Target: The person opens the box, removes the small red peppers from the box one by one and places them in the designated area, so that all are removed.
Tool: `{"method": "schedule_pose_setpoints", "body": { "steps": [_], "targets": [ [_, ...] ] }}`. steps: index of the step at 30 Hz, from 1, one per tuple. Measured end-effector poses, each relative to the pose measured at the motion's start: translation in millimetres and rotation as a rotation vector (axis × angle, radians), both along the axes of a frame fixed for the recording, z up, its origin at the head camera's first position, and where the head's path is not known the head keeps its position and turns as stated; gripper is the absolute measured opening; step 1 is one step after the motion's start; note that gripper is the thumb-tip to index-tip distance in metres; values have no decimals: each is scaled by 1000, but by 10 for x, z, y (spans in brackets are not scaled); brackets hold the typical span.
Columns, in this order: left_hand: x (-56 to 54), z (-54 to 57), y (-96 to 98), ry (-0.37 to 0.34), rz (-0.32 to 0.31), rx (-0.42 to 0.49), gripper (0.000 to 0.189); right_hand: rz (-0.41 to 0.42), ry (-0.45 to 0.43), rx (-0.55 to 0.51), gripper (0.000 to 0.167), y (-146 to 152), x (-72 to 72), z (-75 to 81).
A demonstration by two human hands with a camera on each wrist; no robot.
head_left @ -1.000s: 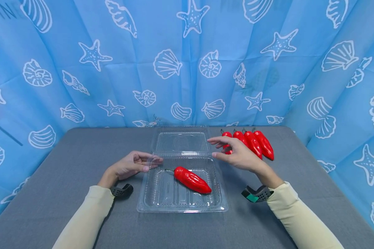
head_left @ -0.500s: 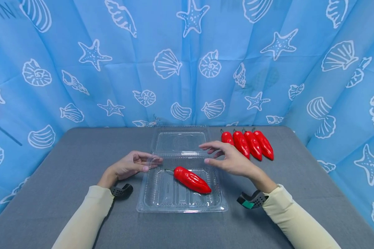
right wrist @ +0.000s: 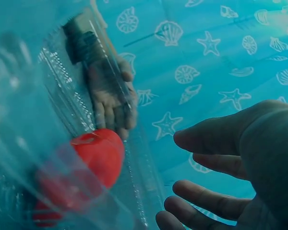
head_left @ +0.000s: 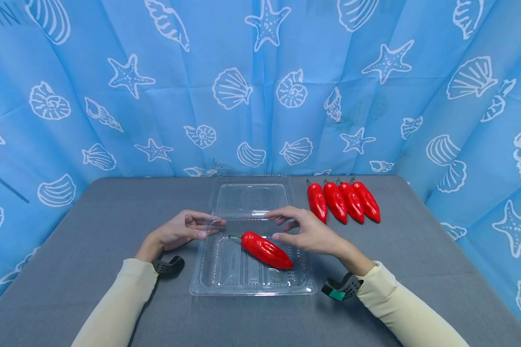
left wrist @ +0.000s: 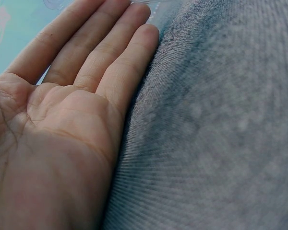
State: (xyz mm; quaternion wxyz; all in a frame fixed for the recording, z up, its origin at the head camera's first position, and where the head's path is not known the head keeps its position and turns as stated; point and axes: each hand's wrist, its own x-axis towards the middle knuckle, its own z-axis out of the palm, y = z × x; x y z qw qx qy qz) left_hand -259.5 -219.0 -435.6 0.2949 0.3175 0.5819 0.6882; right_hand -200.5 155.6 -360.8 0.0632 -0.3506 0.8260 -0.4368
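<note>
A clear plastic clamshell box (head_left: pixel 208 288) lies with its lid (head_left: pixel 252 196) folded back on the table. One red pepper (head_left: pixel 267 251), stem to the left, rests slanted in the base; the right wrist view shows the pepper (right wrist: pixel 103 155) partly through clear plastic. At the base's upper left corner is my left hand (head_left: pixel 182 230), its side along the cloth and its fingers (left wrist: pixel 120 62) nearly straight. Whether they touch the box I cannot tell. My right hand (head_left: pixel 310 231) hovers over the base's upper right part, fingers spread and loosely bent, holding nothing.
Several more red peppers (head_left: pixel 335 202) lie side by side at the back right. Grey cloth (head_left: pixel 113 212) covers the table. Behind the table's far edge hangs a blue curtain (head_left: pixel 173 120) with white shells and starfish.
My right hand has moved left, away from the row of peppers and over the box, uncovering the leftmost peppers. My left hand and the pepper in the box have stayed in place.
</note>
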Motion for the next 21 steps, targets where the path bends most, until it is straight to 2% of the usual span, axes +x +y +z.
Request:
{"method": "schedule_pose_setpoints", "body": {
  "steps": [14,21],
  "targets": [
    [20,11,11,-8,23,-22,49,39,8,17,51,-117,56,-97],
    [4,14,13,14,17,-24,49,16,5,89,51,-151,85,-99]
  ]
}}
